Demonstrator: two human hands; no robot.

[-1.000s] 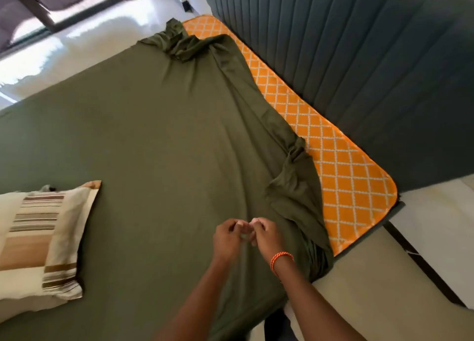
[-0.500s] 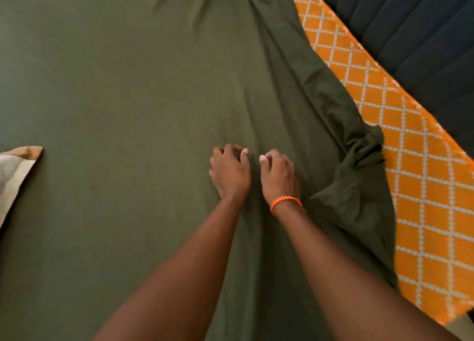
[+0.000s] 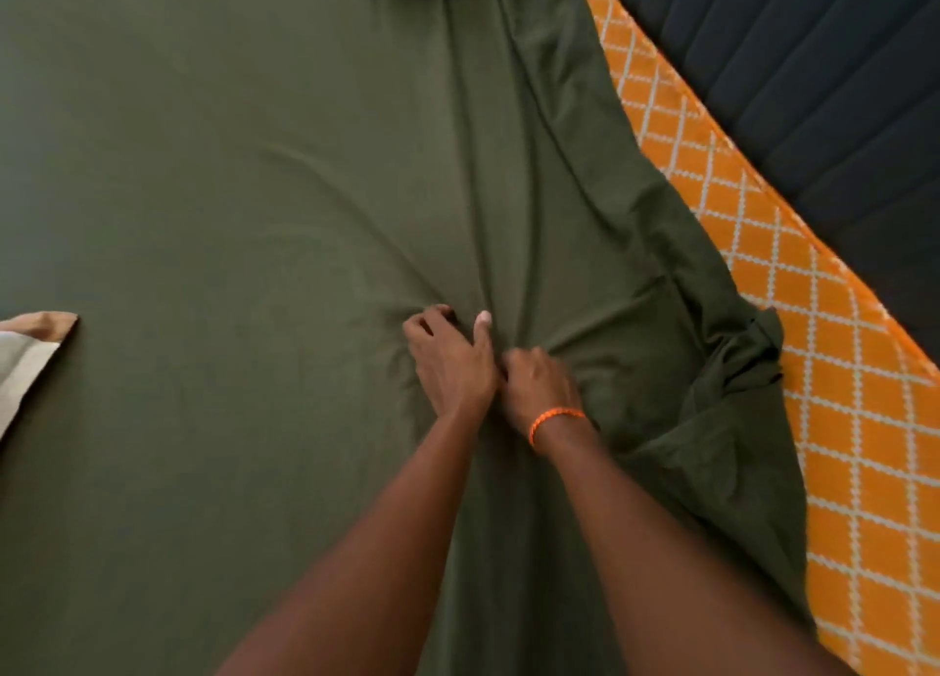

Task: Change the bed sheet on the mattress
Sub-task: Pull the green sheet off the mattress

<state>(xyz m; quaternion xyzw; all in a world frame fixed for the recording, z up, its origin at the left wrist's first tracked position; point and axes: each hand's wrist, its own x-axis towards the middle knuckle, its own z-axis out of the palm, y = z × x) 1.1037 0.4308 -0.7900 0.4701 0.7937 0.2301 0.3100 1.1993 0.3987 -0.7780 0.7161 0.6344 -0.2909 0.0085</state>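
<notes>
Olive-green bed sheet (image 3: 264,177) spreads over nearly the whole mattress (image 3: 859,421), which shows only along the right side as a strip of orange cover crossed with a white diamond lattice. Beyond that strip, at the upper right, stands a dark headboard (image 3: 814,75) with padded vertical channels. The sheet lies mostly flat on the left, but its right edge has come away from the mattress and runs loose in long folds from the top of the view down toward the lower right, ending in a bunched, knotted-looking lump of cloth just beside the orange strip. Creases fan out across the sheet toward its middle, where both arms reach in from the bottom. At the far left edge, a corner of a cream and tan pillow (image 3: 30,350) rests on the sheet, well apart from the hands. The left hand (image 3: 450,365) presses down on the cloth with fingers curled, gathering a fold of it, thumb raised. The right hand (image 3: 541,380) sits touching it on the right, its fingers bent under and pinching the same gathered fold. An orange braided wristband (image 3: 554,420) circles the right wrist.
</notes>
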